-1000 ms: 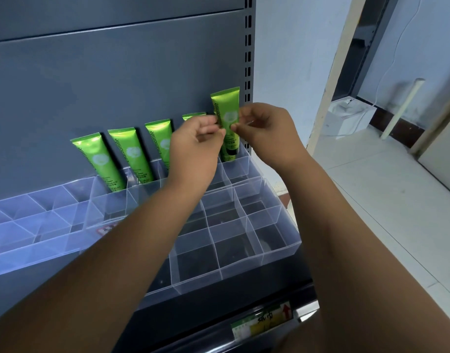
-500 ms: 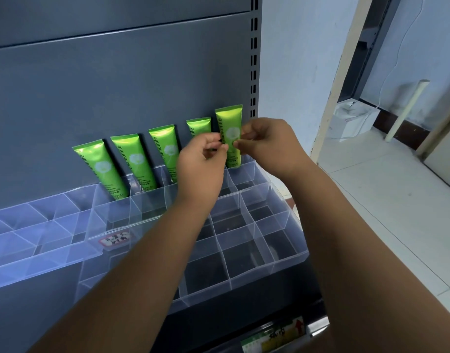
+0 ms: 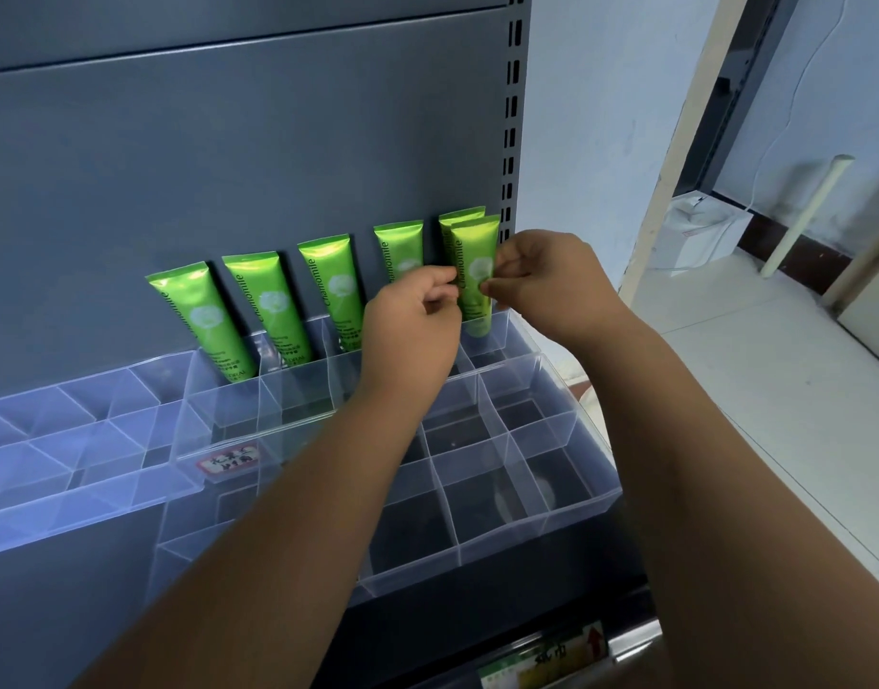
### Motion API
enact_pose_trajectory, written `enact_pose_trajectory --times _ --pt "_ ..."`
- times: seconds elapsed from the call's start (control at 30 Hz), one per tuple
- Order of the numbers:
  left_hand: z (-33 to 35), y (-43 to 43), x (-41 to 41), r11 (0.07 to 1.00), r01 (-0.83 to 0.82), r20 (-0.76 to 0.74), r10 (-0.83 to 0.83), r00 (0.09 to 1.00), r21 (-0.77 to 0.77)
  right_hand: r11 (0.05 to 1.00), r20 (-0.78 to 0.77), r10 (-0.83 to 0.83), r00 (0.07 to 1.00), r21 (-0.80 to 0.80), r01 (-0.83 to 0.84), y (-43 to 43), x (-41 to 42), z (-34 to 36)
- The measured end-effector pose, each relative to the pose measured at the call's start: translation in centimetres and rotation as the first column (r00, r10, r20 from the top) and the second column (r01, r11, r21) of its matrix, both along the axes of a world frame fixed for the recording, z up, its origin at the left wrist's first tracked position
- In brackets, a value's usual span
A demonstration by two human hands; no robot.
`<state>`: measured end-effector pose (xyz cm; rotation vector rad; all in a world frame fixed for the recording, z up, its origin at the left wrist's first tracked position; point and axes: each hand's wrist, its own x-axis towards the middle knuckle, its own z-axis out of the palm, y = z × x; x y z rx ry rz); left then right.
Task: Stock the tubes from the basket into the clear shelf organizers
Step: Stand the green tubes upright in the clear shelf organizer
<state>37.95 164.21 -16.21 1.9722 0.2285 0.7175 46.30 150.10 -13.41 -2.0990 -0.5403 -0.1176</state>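
Seating the green tube [image 3: 472,251] in the organizer [image 3: 502,539], just right of frame centre, we pinch it with left hand [image 3: 412,335] and right hand [image 3: 546,281]; next, release it upright

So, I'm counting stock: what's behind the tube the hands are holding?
Another green tube stands right behind the held tube; only its top edge and a left sliver show. Its body and base are covered.
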Motion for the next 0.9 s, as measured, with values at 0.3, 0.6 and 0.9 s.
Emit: enact_pose_trajectory --times 0.3,0.6,0.9 --pt "-0.07 0.14 -0.01 1.0 -0.005 -0.025 0.004 1.0 -0.023 0.999 -0.008 -0.031 0.999 -0.019 0.031 0.02 -0.57 0.28" --pt "-0.12 0.17 -0.07 1.0 -0.007 -0.038 0.006 0.999 -0.022 0.998 -0.003 -0.028 1.0 -0.054 0.028 -0.07 -0.39 0.12" --pt "-0.16 0.19 -0.11 1.0 -0.009 -0.047 0.008 0.999 -0.02 0.997 0.025 -0.019 1.0 -0.075 0.021 -0.28 -0.79 0.1"
